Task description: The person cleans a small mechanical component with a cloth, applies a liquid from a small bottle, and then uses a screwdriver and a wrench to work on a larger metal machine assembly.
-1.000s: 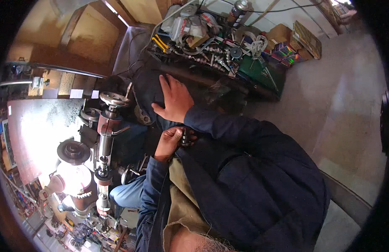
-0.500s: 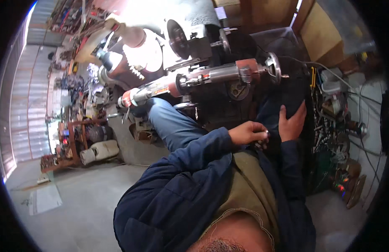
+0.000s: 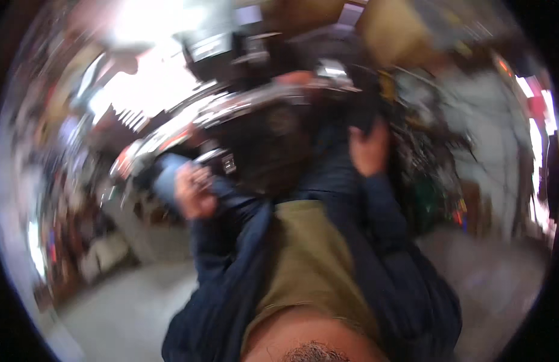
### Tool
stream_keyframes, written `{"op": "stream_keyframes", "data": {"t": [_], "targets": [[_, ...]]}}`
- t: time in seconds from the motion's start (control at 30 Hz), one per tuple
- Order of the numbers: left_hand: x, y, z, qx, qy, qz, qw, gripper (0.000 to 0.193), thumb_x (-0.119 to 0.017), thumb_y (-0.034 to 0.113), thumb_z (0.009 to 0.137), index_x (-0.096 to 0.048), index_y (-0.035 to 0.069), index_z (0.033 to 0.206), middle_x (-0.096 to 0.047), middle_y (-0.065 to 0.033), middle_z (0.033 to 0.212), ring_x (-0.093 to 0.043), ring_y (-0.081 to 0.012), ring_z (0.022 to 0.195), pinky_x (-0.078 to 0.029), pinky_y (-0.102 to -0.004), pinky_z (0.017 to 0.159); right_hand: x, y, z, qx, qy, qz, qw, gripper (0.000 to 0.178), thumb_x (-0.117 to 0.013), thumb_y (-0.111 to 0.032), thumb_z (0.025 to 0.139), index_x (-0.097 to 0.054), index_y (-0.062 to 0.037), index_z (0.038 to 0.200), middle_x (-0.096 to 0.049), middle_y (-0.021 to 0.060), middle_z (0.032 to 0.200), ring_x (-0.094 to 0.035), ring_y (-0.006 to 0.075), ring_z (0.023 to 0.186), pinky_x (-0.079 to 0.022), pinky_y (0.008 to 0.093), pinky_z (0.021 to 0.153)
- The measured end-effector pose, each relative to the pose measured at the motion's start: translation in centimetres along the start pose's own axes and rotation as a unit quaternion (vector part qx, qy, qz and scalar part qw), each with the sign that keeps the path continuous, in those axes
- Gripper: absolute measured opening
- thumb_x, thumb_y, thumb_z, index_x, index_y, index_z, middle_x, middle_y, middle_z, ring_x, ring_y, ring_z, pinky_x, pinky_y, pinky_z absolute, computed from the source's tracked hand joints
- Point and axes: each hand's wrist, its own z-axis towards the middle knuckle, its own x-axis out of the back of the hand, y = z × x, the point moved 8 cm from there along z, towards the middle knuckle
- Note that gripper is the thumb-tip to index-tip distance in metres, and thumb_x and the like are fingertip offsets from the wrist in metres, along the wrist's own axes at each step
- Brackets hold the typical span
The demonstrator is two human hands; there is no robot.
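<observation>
Motion smears the whole view. My left hand (image 3: 195, 190) is over my left thigh near the knee, with its fingers curled together. Something small may be in them, but the blur hides its kind. My right hand (image 3: 371, 149) lies on my right thigh, thumb apart from the fingers, holding nothing that shows. Beyond both knees stretches a lathe-like metal machine (image 3: 249, 99) with a bright bar and reddish parts. Neither hand touches it.
A glaring light (image 3: 150, 75) washes out the far left. Tangled metal pieces and cables (image 3: 421, 139) crowd the right side by a pale wall (image 3: 496, 127). Blurred clutter lines the left side, with a whitish rounded object (image 3: 107, 253) above the grey floor (image 3: 132, 301).
My left hand has moved left, from in front of my lap to near my left knee. My right hand stays on the right thigh. The view has swung right and blurred.
</observation>
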Motion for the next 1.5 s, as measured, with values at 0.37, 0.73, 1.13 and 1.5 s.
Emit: {"op": "stream_keyframes", "data": {"t": [0.37,0.73,1.13,1.5], "targets": [[7.7,6.2,3.8,-0.118,-0.056,0.04,0.991,0.019,-0.048,0.023,0.106,-0.055,0.007,0.115,-0.045,0.0029,0.073,-0.05,-0.0116,0.071,-0.042,-0.0233,0.061,4.1,26.6,-4.6,-0.258,0.347,0.087,0.898,0.029,-0.063,-0.019,0.092,-0.065,0.0,0.114,-0.069,0.0212,0.107,-0.067,0.0373,0.099,-0.052,0.0474,0.088],[-6.9,-3.6,-0.2,0.03,-0.187,0.256,0.948,0.022,-0.055,0.023,0.104,-0.058,0.007,0.119,-0.052,0.0001,0.067,-0.048,-0.0077,0.048,-0.037,-0.0233,0.039,16.5,46.3,-13.1,-0.478,0.455,-0.006,0.751,0.032,-0.063,-0.028,0.094,-0.071,-0.0024,0.111,-0.072,0.0208,0.109,-0.069,0.0416,0.098,-0.054,0.0518,0.085],[7.3,14.0,0.7,-0.362,0.4,0.271,0.797,0.035,-0.059,0.037,0.091,-0.07,0.004,0.097,-0.068,-0.0086,0.079,-0.063,-0.0197,0.062,-0.052,-0.0369,0.055,15.3,44.6,-8.1,-0.376,0.263,0.087,0.884,0.033,-0.068,-0.03,0.095,-0.072,-0.003,0.113,-0.074,0.0076,0.103,-0.065,0.0163,0.073,-0.051,0.0377,0.063],[20.9,14.5,3.7,-0.26,0.526,0.496,0.641,0.048,-0.046,0.041,0.099,-0.072,0.001,0.09,-0.072,-0.0165,0.079,-0.066,-0.0326,0.059,-0.052,-0.0433,0.052,15.6,40.7,-15.5,-0.467,0.582,0.151,0.648,0.038,-0.064,-0.029,0.095,-0.063,-0.0008,0.122,-0.068,0.021,0.111,-0.066,0.0354,0.097,-0.051,0.0468,0.084]]}}
